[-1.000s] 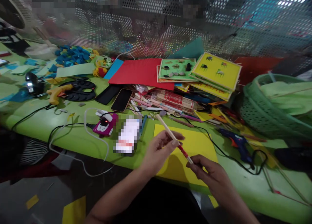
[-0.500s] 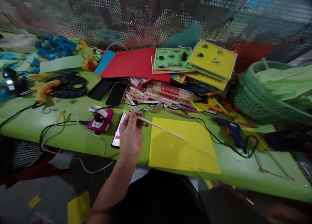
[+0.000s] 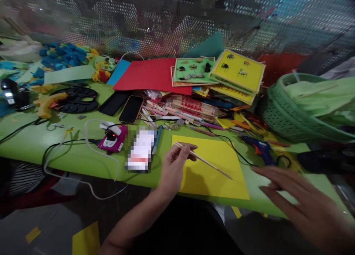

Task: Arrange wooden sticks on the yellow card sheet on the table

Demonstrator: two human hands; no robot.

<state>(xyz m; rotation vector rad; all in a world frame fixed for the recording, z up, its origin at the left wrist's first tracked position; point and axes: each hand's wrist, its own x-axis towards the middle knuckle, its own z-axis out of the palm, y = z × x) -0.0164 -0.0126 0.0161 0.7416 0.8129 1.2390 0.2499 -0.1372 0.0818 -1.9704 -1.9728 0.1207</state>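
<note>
while left hand pinches stick, right hand open

2 phones, 2 glue guns, 1 basket, 1 yellow sht.

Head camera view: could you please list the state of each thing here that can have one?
Left hand: pinching the thin wooden stick, tilted over the yellow paper sheet.
Right hand: open, fingers spread, blurred, holding nothing.
Yellow paper sheet: flat on the green table.
Dark phone: screen dark.
Blue glue gun: lying down, corded.
</note>
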